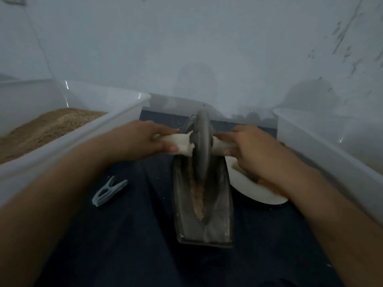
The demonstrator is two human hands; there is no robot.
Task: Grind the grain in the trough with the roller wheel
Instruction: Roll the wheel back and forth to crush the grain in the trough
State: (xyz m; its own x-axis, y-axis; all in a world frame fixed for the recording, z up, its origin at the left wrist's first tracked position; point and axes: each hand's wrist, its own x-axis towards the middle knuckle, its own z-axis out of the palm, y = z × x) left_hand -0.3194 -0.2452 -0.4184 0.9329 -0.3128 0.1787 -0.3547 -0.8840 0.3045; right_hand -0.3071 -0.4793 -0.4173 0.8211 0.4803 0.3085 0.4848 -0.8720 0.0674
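Because both hands are curled tight round the cloth-wrapped axle, the left hand (143, 139) on one stub and the right hand (255, 150) on the other, the roller wheel (201, 141) stands upright between them in the far half of the trough (219, 206), and any uneven push would likely tip it. If one hand bears down harder than the other, I judge the wheel could lean, ride up a sloping wall and jump the rim. The white wrapping (182, 145) looks loose and bunched by the hub, so it might slip or twist under the grip. The grain (198, 195) lies as a thin brown ridge along the bottom of the groove, from under the wheel toward the near end; a fast stroke toward the person could shove it out over that end, onto the dark cloth. The trough itself sits free on the bench, so a hard stroke may skid it. Just to its right, partly under the right wrist, a white plate (255, 189) could be knocked by that arm. A grey clothes peg (108, 190) lies on the cloth to the left, well apart from the trough. A translucent tub of brown meal (45, 126) flanks the left side, another tub (323, 141) the right. The bench (128, 235) is covered in dark blue fabric; behind rises a pale, scuffed wall (186, 48) in dim light.
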